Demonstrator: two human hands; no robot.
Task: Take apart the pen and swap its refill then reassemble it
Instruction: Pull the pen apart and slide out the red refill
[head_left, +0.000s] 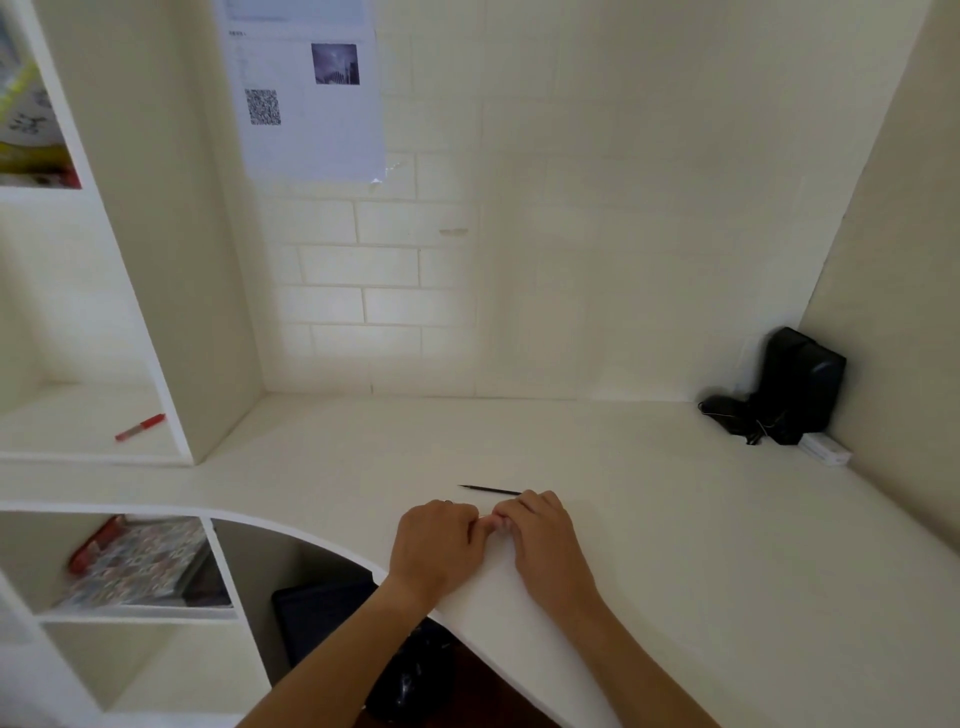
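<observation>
A thin dark refill (488, 489) lies on the white desk (675, 519), just beyond my knuckles, its tip pointing left. My left hand (434, 545) and my right hand (540, 540) rest on the desk near its front edge, fingers curled and fingertips meeting. Between the fingertips a small pale piece (488, 517) of the pen shows; the rest of the pen is hidden inside my hands. Both hands seem closed on it.
A black pouch (795, 384) with a cord stands in the far right corner beside a small white box (826, 451). A red marker (140, 427) lies on the left shelf. Books (140, 561) fill the lower left cubby. A paper sheet (311, 93) hangs on the wall.
</observation>
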